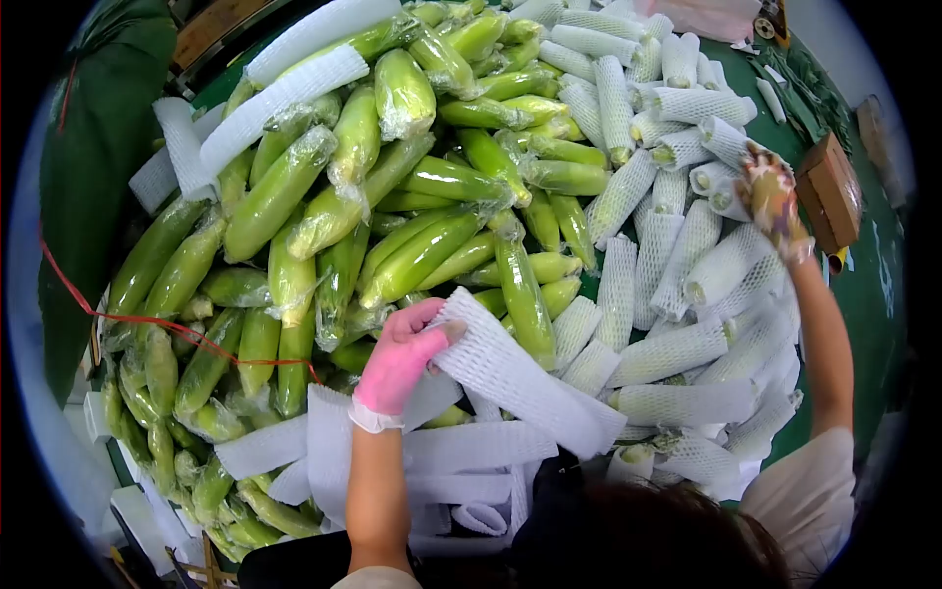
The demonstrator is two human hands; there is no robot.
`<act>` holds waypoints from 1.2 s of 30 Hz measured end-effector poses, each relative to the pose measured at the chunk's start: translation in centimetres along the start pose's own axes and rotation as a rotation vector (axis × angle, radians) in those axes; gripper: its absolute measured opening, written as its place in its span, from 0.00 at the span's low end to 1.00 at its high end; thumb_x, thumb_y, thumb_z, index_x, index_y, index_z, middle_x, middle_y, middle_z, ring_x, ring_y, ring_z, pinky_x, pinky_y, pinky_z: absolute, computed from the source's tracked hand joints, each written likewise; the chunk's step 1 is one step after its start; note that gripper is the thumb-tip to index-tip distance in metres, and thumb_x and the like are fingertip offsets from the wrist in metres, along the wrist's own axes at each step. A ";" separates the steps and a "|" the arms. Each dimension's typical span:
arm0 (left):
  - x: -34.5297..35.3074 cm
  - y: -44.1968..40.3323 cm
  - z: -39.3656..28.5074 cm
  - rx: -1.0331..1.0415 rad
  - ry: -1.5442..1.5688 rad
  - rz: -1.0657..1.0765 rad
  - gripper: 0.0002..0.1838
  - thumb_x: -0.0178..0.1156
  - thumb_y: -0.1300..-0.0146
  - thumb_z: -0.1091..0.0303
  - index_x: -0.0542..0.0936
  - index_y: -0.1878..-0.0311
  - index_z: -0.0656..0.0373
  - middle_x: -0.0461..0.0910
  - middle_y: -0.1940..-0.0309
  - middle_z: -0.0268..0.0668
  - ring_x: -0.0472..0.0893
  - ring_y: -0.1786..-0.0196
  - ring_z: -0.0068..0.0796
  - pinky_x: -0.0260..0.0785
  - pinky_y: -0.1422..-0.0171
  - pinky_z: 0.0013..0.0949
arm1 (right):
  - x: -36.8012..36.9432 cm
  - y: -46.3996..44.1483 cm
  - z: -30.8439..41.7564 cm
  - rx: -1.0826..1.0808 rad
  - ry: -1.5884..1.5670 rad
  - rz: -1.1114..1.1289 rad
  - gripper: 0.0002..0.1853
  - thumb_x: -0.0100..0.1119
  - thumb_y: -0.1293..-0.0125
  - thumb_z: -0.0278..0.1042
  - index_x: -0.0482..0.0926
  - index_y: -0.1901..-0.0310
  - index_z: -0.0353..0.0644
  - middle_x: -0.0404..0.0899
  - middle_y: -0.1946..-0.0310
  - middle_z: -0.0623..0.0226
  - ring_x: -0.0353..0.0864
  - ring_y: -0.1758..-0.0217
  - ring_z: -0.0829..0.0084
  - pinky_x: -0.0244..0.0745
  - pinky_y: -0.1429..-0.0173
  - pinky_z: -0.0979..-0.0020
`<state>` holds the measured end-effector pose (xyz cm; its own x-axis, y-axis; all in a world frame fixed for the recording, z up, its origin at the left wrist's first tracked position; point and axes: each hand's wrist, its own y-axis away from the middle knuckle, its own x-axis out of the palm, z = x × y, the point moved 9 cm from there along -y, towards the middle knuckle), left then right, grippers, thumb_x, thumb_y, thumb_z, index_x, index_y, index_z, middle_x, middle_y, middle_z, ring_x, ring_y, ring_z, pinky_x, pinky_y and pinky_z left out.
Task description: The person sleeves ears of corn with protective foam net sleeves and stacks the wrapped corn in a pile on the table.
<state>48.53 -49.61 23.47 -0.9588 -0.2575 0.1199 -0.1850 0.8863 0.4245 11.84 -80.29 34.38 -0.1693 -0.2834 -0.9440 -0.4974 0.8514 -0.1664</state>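
A: At work over the green bench (868, 314), holding what?

B: Holding one flat foam sleeve (530, 378), pinched by its upper end between thumb and fingers of the pink-gloved left hand (397, 365). Slanting down from wrapped corn (422, 257) toward netted corn (679, 260), above loose sleeves (471, 445).

A: And at far right?

B: Placed with the right hand (775, 201), mottled-gloved, at the netted corn's outer edge, near a cardboard box (827, 191). Cannot tell whether gripping anything; too blurred about the fingers.

A: How best to handle it?

B: Best to pinch lightly, close to the end, without crushing the mesh or pressing its mouth flat. Lift clear of the loose sleeves, to avoid dragging others along. Press gently at right, for fear of setting stacked cobs rolling.

A: Now count.

B: Counting one held sleeve, two gloved hands, one cardboard box. Counting at least three loose sleeves at upper left, at least four near the lower edge, overlapping. Estimating dozens each of wrapped and netted corn; too deeply piled for exact figures.
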 end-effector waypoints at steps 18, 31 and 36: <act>7.4 -0.8 5.6 -0.043 0.710 0.115 0.20 0.52 0.37 0.65 0.72 0.44 0.64 0.78 0.55 0.39 0.77 0.54 0.24 0.70 0.50 0.25 | 5.3 14.3 31.2 0.222 -2.087 0.403 0.18 0.59 0.40 0.23 0.70 0.49 0.31 0.74 0.56 0.65 0.73 0.55 0.78 0.71 0.50 0.78; 8.2 -1.7 5.4 0.160 0.330 -0.051 0.12 0.59 0.40 0.69 0.76 0.55 0.64 0.76 0.58 0.30 0.73 0.58 0.16 0.67 0.52 0.22 | 6.1 14.7 28.9 0.537 -1.774 0.457 0.10 0.60 0.40 0.31 0.78 0.58 0.36 0.78 0.64 0.61 0.78 0.62 0.70 0.73 0.56 0.71; 7.1 -1.9 3.5 0.666 -0.308 -0.512 0.08 0.55 0.39 0.72 0.74 0.58 0.65 0.74 0.66 0.36 0.73 0.60 0.24 0.66 0.57 0.27 | 14.7 17.0 25.8 0.431 -2.454 0.077 0.16 0.51 0.32 0.37 0.72 0.49 0.36 0.78 0.57 0.62 0.78 0.56 0.70 0.75 0.49 0.68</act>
<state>41.30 -51.77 20.42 -0.7221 -0.6531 -0.2281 -0.6008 0.7556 -0.2612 22.87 -58.60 10.31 0.7828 0.2325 0.5773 -0.3724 0.9182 0.1352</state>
